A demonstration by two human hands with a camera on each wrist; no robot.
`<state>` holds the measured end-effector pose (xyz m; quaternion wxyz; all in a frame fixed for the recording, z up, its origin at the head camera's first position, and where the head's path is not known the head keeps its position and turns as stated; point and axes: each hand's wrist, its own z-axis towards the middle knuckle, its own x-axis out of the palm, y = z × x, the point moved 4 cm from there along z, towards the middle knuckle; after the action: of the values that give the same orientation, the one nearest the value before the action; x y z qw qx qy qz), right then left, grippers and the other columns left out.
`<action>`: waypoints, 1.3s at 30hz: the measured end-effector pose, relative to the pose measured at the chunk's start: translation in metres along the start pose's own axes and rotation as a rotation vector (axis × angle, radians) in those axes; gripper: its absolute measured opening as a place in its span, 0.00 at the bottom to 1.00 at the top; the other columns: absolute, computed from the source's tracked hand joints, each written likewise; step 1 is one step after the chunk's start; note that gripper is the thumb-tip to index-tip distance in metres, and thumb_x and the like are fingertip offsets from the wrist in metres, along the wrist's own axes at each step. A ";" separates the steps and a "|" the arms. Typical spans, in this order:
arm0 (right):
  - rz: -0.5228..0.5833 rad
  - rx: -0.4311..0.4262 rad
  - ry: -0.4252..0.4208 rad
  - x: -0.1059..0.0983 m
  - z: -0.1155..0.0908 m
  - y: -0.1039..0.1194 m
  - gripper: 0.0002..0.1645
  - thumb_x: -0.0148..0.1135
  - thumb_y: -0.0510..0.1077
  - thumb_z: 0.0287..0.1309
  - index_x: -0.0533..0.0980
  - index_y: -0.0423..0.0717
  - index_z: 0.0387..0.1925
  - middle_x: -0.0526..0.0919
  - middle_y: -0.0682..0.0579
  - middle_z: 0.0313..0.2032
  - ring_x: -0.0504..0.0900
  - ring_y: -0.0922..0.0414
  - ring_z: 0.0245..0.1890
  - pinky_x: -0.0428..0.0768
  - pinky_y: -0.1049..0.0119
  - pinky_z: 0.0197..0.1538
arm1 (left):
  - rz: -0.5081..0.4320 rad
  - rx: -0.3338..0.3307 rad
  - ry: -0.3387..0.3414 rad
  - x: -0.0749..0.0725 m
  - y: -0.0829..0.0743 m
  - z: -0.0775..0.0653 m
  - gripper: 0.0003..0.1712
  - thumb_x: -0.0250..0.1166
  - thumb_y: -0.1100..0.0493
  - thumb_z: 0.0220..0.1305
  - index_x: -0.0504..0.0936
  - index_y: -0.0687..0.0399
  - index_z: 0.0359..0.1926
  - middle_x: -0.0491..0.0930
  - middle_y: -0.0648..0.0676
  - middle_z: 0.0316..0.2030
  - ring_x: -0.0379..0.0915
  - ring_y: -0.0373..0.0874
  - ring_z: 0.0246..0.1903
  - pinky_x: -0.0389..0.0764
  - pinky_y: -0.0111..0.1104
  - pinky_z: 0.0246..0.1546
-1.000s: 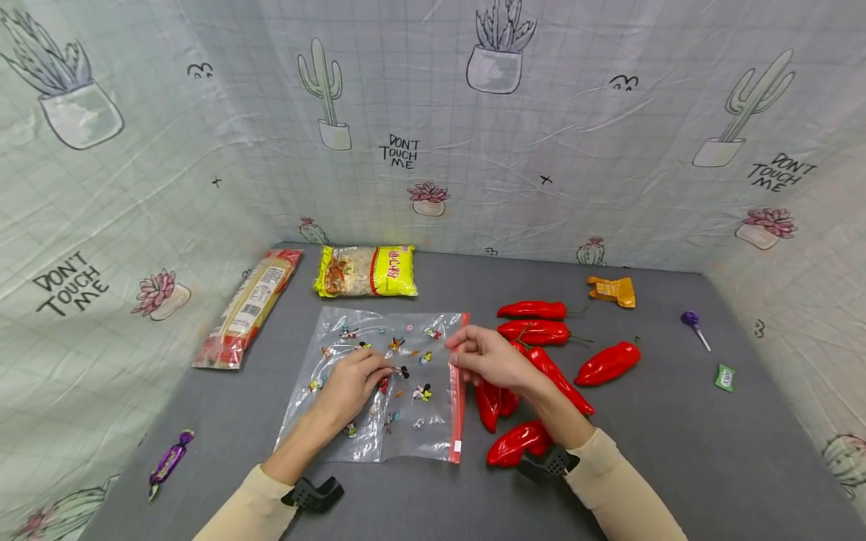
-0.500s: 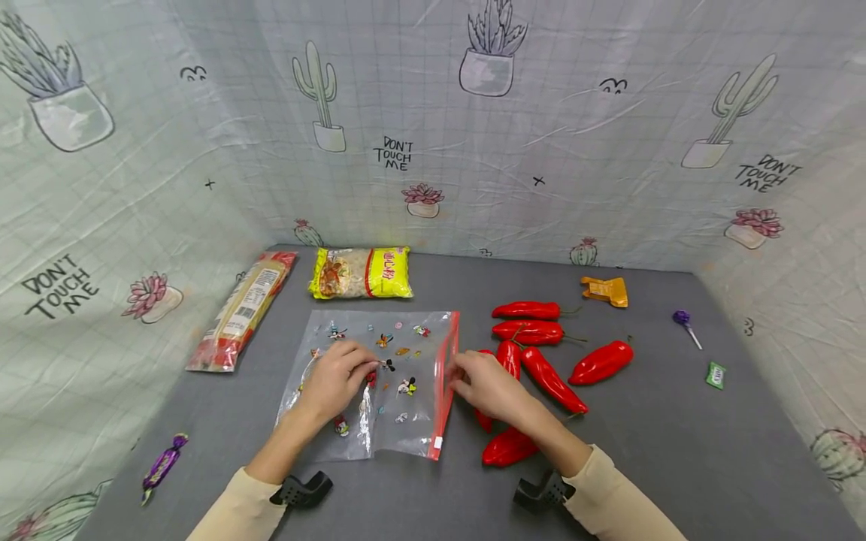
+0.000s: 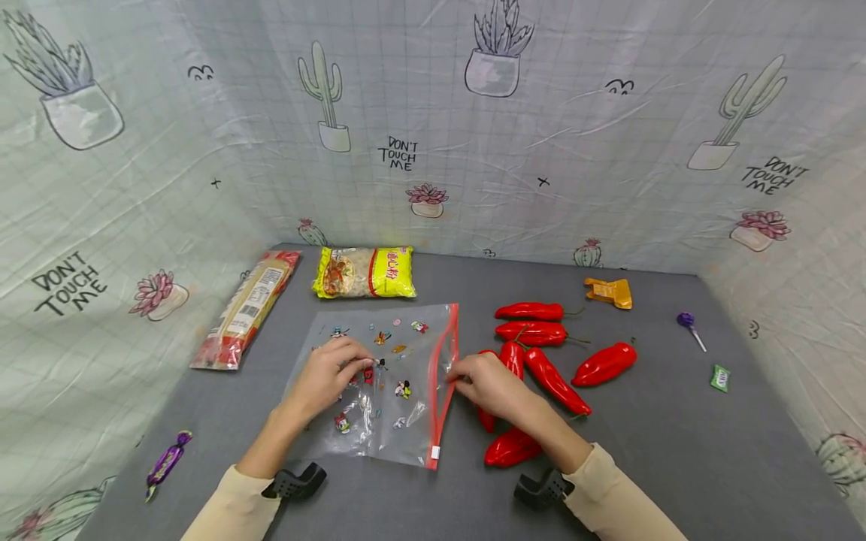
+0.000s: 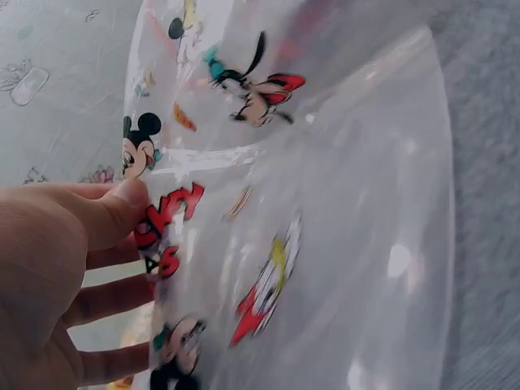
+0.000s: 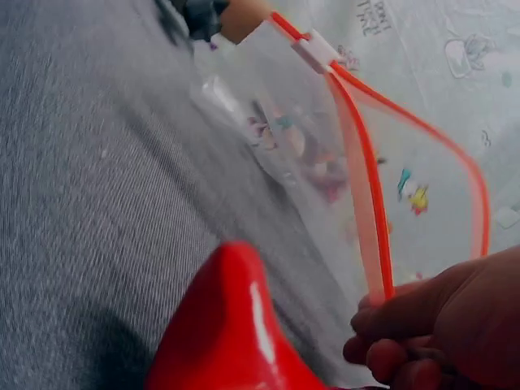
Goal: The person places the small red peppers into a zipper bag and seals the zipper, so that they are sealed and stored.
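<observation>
A clear zip bag with cartoon prints and a red zip edge lies in the middle of the table in the head view. My left hand pinches its upper film between thumb and fingers; the left wrist view shows the thumb on the lifted plastic. My right hand pinches the red zip edge. In the right wrist view the two red strips stand apart, so the mouth gapes, with a white slider at one end. Red peppers lie just beside the right hand.
A yellow food packet and a long noodle packet lie behind and left of the bag. A purple-wrapped candy is at front left. An orange wrapper, a lollipop and a green candy lie on the right.
My right hand has come down and left onto the zip edge and now grips it. The red strips have spread apart, opening the bag's mouth. My left hand keeps its pinch, shifted slightly left.
</observation>
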<state>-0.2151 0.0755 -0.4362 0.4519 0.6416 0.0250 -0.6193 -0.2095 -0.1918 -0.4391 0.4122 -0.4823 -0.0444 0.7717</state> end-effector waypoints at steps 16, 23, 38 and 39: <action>0.072 0.122 0.035 -0.002 -0.002 -0.008 0.12 0.54 0.37 0.59 0.81 0.50 0.41 0.79 0.57 0.18 0.74 0.64 0.16 0.75 0.72 0.24 | -0.044 -0.022 -0.041 -0.018 0.006 -0.001 0.06 0.66 0.57 0.58 0.84 0.38 0.35 0.81 0.39 0.35 0.76 0.31 0.37 0.73 0.20 0.40; 0.266 0.253 -0.022 -0.003 -0.002 -0.010 0.06 0.61 0.49 0.59 0.76 0.53 0.36 0.78 0.58 0.20 0.73 0.61 0.10 0.74 0.68 0.21 | -0.099 0.044 -0.025 -0.006 -0.001 0.000 0.08 0.67 0.61 0.57 0.85 0.41 0.35 0.81 0.39 0.34 0.75 0.31 0.35 0.73 0.20 0.36; 0.110 0.319 -0.073 -0.006 0.000 -0.016 0.08 0.65 0.44 0.53 0.73 0.54 0.33 0.77 0.61 0.18 0.72 0.65 0.12 0.73 0.70 0.21 | -0.096 -0.019 -0.020 -0.003 0.004 -0.006 0.06 0.66 0.58 0.59 0.85 0.40 0.36 0.81 0.38 0.34 0.75 0.31 0.35 0.71 0.18 0.34; 0.131 0.326 -0.062 -0.008 0.000 -0.016 0.08 0.65 0.45 0.53 0.73 0.54 0.34 0.78 0.61 0.18 0.73 0.64 0.11 0.73 0.69 0.20 | -0.091 -0.022 -0.015 -0.002 0.004 -0.006 0.06 0.66 0.57 0.59 0.85 0.39 0.36 0.81 0.37 0.34 0.75 0.30 0.35 0.71 0.18 0.34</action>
<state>-0.2262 0.0891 -0.4387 0.3818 0.6871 -0.1315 -0.6041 -0.2066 -0.1978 -0.4428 0.4414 -0.4783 -0.0779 0.7552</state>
